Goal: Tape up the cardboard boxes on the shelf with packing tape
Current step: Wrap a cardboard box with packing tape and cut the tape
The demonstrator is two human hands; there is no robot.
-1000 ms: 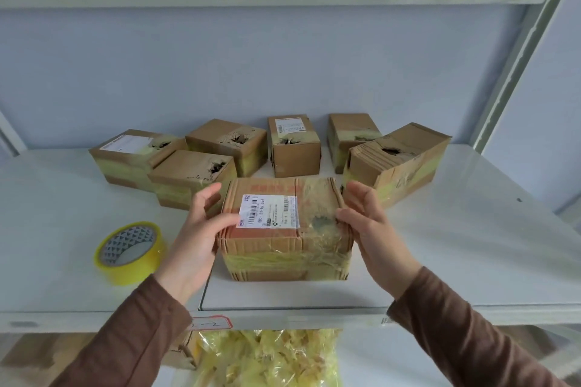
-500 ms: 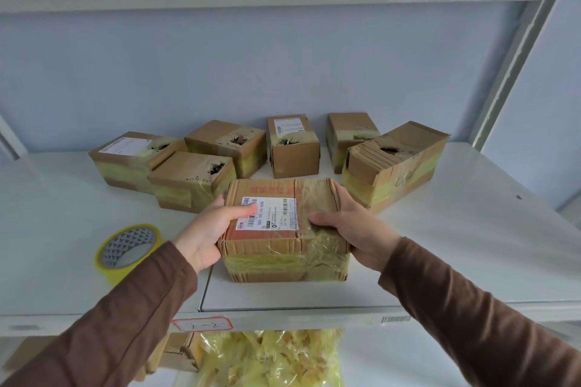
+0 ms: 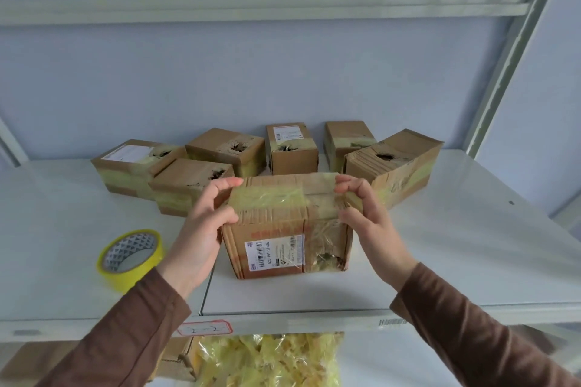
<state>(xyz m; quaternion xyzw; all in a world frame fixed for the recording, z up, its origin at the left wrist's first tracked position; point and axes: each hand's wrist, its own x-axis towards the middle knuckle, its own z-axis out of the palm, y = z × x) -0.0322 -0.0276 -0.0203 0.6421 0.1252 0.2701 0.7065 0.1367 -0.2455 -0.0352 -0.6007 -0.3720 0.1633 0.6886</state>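
Cardboard boxes: seven in all, on the white shelf (image 3: 440, 261).
- One front box (image 3: 287, 223), near the shelf's front edge at its middle, tipped so the face with the barcode label (image 3: 275, 251) looks toward the camera; yellowish tape bands cross its upper part, and crumpled clear film covers a torn spot at its lower right.
- Six rear boxes toward the back edge, in a loose arc: far-left box (image 3: 132, 163) with a white label on top; box in front of it (image 3: 188, 185); box behind that (image 3: 228, 149); upright middle box (image 3: 292, 148) with a label on top; box to its right (image 3: 347, 138); large tilted box (image 3: 394, 166) at the right end. Most show a ragged hole in the top and pale yellow tape round the sides.

Hands: two, in brown sleeves.
- Left hand (image 3: 201, 223): fingers curled round the front box's upper left corner, thumb on the near face.
- Right hand (image 3: 364, 210): fingers and thumb curled, gripping the upper right corner, fingertips on the top edge.

Tape roll (image 3: 130, 254): one, yellow, lying flat near the front edge, left of the front box, just beside the left wrist, touched by neither hand.

Other: handwritten shelf tag (image 3: 204, 328) on the front lip; bag of yellow scraps (image 3: 267, 361) on the level below; the rear boxes stand close behind the front box
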